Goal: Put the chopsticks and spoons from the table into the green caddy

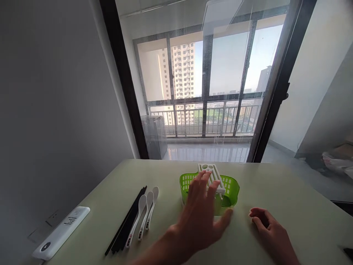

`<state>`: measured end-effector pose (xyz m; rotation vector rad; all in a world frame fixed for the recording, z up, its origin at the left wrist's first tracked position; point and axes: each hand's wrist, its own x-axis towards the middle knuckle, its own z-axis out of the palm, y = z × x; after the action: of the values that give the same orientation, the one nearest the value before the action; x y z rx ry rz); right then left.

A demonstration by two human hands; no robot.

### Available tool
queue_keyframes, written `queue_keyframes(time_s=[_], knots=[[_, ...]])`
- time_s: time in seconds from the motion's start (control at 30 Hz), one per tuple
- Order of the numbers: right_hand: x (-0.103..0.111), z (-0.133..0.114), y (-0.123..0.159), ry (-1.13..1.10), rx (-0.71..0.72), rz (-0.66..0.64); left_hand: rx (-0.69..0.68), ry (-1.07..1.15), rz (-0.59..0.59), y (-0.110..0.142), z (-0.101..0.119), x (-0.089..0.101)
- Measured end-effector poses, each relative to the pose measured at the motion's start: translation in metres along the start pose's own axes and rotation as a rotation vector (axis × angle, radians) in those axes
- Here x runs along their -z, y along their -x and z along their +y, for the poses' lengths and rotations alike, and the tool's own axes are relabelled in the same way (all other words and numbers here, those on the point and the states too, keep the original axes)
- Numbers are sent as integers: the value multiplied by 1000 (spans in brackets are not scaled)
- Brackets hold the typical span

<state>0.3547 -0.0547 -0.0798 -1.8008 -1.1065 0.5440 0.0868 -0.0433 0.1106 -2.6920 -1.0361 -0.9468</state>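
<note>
My left hand (201,217) is over a green plastic basket (233,189) with slotted sides, its fingers spread. Its fingertips lie over a white slotted rack (217,178) with two round holes at its far end. The rack is tilted across the basket's top; whether the fingers press on it I cannot tell. Part of the basket's front is hidden behind my hand. To the right of the basket, my right hand (270,230) is held just above or on the table, fingers curled towards the thumb, with nothing visible in it.
Left of the basket lie three white spoons (146,209) beside a bundle of black chopsticks (129,224). A long white device (63,232) with a round dark button lies at the table's left edge. Behind the pale table (165,173) stands a dark-framed glass door (264,129).
</note>
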Motion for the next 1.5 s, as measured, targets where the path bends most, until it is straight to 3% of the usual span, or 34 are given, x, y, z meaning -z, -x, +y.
queue_keyframes(time_s=[0.07,0.13,0.27,0.43,0.57,0.67,0.8,1.2,1.27,1.37,1.5], knots=[[0,1,-1,-13,14,-5,-34,-72,-41,-1,16,-19],[-1,2,-1,-17,10,-7,-63,-166,-66,-3,12,-36],[-1,-2,-1,-14,-9,4,-47,-258,-53,-17,-40,-50],[1,-7,2,-6,24,36,78,-257,-20,-34,-126,-29],[1,-9,3,-2,23,35,188,-261,-6,-29,-184,-6],[1,-8,2,-6,-6,22,239,-271,12,-17,-212,10],[0,-7,2,3,-6,1,256,-293,37,0,-232,27],[0,-11,4,6,12,7,288,-372,81,27,-244,46],[0,-10,3,11,13,11,278,-390,145,34,-231,41],[-1,-8,2,29,17,3,243,-347,220,54,-192,20],[-13,-13,2,126,22,2,150,-131,-29,77,-127,-30]])
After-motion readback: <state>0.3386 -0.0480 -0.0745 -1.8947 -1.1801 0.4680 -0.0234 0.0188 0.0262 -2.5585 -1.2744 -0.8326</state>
